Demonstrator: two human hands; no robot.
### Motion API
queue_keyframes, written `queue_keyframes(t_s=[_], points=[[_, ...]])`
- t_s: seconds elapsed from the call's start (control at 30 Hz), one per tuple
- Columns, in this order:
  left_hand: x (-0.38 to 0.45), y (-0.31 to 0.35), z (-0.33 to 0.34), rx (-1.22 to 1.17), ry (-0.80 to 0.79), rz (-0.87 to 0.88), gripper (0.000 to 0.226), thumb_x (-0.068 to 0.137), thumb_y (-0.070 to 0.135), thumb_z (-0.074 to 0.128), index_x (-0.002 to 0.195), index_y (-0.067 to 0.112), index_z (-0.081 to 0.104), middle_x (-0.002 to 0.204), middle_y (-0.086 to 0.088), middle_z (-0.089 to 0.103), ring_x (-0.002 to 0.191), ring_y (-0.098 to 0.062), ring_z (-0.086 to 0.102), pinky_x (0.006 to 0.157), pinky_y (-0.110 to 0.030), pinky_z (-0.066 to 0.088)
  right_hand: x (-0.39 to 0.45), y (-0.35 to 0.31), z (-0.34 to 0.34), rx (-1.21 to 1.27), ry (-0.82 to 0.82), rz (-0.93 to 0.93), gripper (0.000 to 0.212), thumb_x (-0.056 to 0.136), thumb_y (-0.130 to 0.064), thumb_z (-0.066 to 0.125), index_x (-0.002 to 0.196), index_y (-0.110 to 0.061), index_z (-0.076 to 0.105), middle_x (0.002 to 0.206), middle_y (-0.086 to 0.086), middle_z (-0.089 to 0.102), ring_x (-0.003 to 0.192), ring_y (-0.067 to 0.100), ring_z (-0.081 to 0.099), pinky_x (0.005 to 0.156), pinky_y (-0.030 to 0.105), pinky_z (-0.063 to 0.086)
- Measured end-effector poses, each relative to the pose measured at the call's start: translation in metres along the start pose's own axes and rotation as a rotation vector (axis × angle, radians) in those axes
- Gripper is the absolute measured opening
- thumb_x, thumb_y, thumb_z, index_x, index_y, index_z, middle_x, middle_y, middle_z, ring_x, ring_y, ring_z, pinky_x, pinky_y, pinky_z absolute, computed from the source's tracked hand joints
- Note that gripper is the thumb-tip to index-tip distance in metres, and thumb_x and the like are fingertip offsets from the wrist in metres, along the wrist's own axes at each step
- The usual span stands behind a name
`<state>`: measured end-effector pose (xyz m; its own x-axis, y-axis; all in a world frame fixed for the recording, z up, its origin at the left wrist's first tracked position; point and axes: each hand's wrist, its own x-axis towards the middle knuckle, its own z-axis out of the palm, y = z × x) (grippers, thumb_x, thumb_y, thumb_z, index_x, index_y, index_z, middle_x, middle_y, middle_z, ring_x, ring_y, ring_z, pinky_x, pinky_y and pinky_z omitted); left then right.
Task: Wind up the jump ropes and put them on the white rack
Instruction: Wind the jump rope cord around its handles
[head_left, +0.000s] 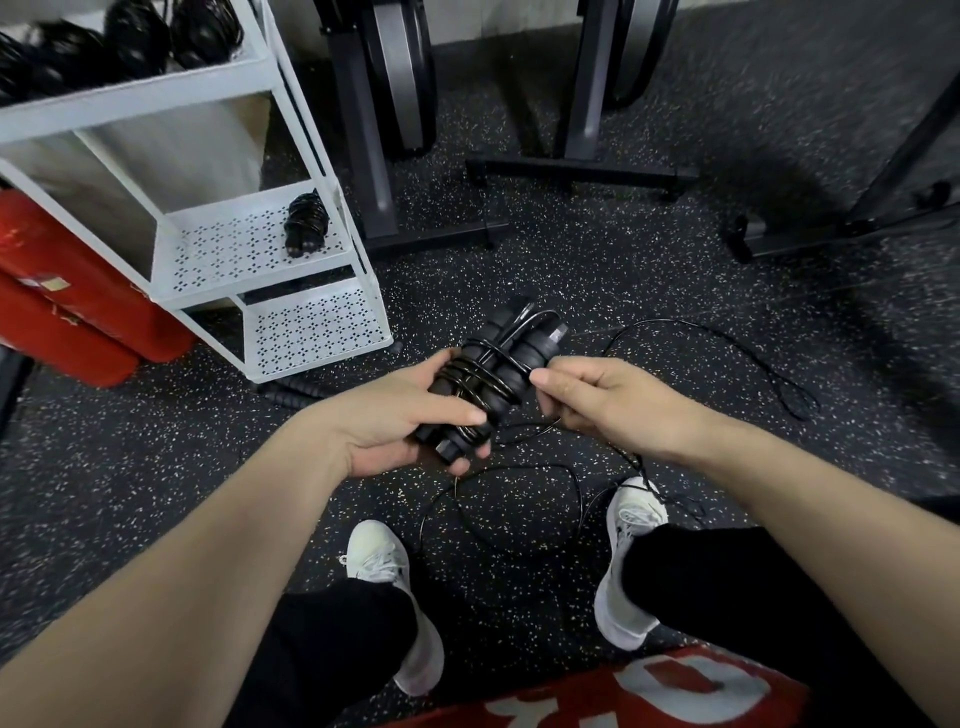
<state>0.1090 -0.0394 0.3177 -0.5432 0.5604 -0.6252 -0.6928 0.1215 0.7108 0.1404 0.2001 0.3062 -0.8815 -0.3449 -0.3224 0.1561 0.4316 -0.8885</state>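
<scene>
The left hand (395, 415) grips the two black foam handles (498, 374) of a jump rope side by side, thumb laid across the front and fingers curled behind, so the pair stays clamped as one core for the cord to wrap on. Several turns of thin black cord (470, 371) already circle the handles just above the thumb. The right hand (587, 400), close beside the bundle, pinches the cord between thumb and curled fingers, keeping it taut enough that the wraps lie tight and do not slip.

Below both hands, the unwound cord (519, 499) trails in loose loops on the speckled rubber floor (623, 270) between the white shoes (631, 566), and another loop runs out beyond the right hand. By this judgement, winding is partly done, with a fair length left.

Up and to the left of the left hand stands the white rack (280, 98). A wound rope (306, 223) sits on its middle perforated shelf, more coiled bundles (130, 41) fill the top tier, so this one likely goes there next. Another rope's handle (291, 397) lies on the floor by the rack's foot.
</scene>
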Motion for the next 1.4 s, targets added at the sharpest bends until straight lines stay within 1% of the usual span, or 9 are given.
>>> queue_keyframes(t_s=[0.07, 0.2, 0.43, 0.63, 0.8, 0.97, 1.03, 1.2, 1.4], points=[[0.003, -0.001, 0.005, -0.023, 0.029, -0.009, 0.052, 0.079, 0.034, 0.073, 0.128, 0.028, 0.056, 0.096, -0.015, 0.069, 0.071, -0.025, 0.066, 0.052, -0.031, 0.052, 0.001, 0.001, 0.004, -0.039, 0.035, -0.034, 0.037, 0.101, -0.047, 0.051, 0.074, -0.026, 0.064, 0.052, -0.014, 0.045, 0.049, 0.009, 0.035, 0.049, 0.02, 0.031], [0.012, -0.003, 0.014, 0.086, 0.126, -0.023, 0.079, 0.067, 0.08, 0.058, 0.107, 0.013, 0.066, 0.076, -0.007, 0.065, 0.057, -0.023, 0.06, 0.041, -0.026, 0.043, -0.001, 0.0, 0.006, -0.048, 0.046, -0.052, 0.035, 0.1, -0.045, 0.053, 0.075, -0.026, 0.067, 0.052, -0.015, 0.047, 0.049, 0.008, 0.037, 0.047, 0.017, 0.032], [-0.001, 0.013, -0.002, -0.063, 0.106, 0.124, 0.057, 0.092, 0.061, 0.045, 0.112, 0.011, 0.066, 0.094, -0.01, 0.072, 0.046, -0.018, 0.052, 0.033, -0.021, 0.037, -0.008, 0.007, 0.0, 0.014, -0.065, -0.062, 0.052, 0.099, -0.062, 0.039, 0.077, -0.021, 0.062, 0.052, -0.015, 0.044, 0.05, 0.008, 0.037, 0.053, 0.023, 0.033], [-0.013, 0.013, -0.025, -0.244, -0.044, 0.215, 0.058, 0.087, 0.063, 0.041, 0.09, 0.019, 0.079, 0.082, -0.003, 0.07, 0.033, -0.013, 0.047, 0.029, -0.014, 0.033, -0.001, 0.015, -0.019, 0.197, -0.167, -0.05, 0.033, 0.097, -0.045, 0.05, 0.094, -0.017, 0.067, 0.065, -0.007, 0.046, 0.062, 0.014, 0.041, 0.061, 0.024, 0.039], [-0.016, 0.009, -0.021, 0.037, -0.189, 0.047, 0.056, 0.085, 0.058, 0.048, 0.102, 0.01, 0.072, 0.085, -0.012, 0.073, 0.039, -0.018, 0.056, 0.031, -0.019, 0.04, 0.005, 0.014, -0.011, -0.08, -0.094, 0.025, 0.03, 0.087, -0.059, 0.059, 0.088, -0.031, 0.07, 0.069, 0.002, 0.048, 0.063, 0.026, 0.036, 0.061, 0.039, 0.034], [-0.01, 0.009, -0.007, 0.332, -0.249, -0.17, 0.06, 0.09, 0.056, 0.04, 0.117, 0.006, 0.061, 0.099, -0.012, 0.075, 0.049, -0.018, 0.061, 0.036, -0.021, 0.044, 0.015, 0.012, -0.002, -0.078, 0.054, 0.065, 0.005, 0.093, -0.014, 0.069, 0.09, -0.013, 0.073, 0.071, -0.004, 0.07, 0.063, 0.011, 0.055, 0.065, 0.039, 0.051], [-0.007, 0.008, -0.004, 0.461, -0.243, -0.209, 0.056, 0.095, 0.055, 0.045, 0.127, 0.01, 0.055, 0.107, -0.022, 0.073, 0.055, -0.022, 0.065, 0.04, -0.023, 0.048, 0.016, 0.008, -0.001, -0.018, 0.097, 0.05, 0.005, 0.088, -0.017, 0.075, 0.083, -0.019, 0.075, 0.08, -0.005, 0.074, 0.075, 0.017, 0.06, 0.077, 0.039, 0.05], [0.004, -0.004, 0.001, 0.645, -0.165, -0.282, 0.04, 0.101, 0.046, 0.059, 0.139, 0.041, 0.047, 0.128, -0.014, 0.07, 0.103, -0.041, 0.074, 0.091, -0.065, 0.056, 0.017, -0.003, 0.007, -0.063, 0.108, 0.021, 0.011, 0.08, -0.034, 0.083, 0.085, -0.025, 0.079, 0.082, -0.009, 0.077, 0.074, 0.008, 0.069, 0.077, 0.024, 0.053], [0.011, -0.003, 0.009, 0.954, 0.039, -0.139, 0.024, 0.101, 0.046, 0.051, 0.124, 0.045, 0.056, 0.123, 0.008, 0.066, 0.112, -0.015, 0.063, 0.094, -0.034, 0.05, 0.017, -0.006, 0.017, -0.01, 0.177, -0.007, 0.008, 0.08, -0.027, 0.085, 0.084, -0.022, 0.08, 0.082, -0.007, 0.078, 0.078, 0.01, 0.072, 0.078, 0.026, 0.059]])
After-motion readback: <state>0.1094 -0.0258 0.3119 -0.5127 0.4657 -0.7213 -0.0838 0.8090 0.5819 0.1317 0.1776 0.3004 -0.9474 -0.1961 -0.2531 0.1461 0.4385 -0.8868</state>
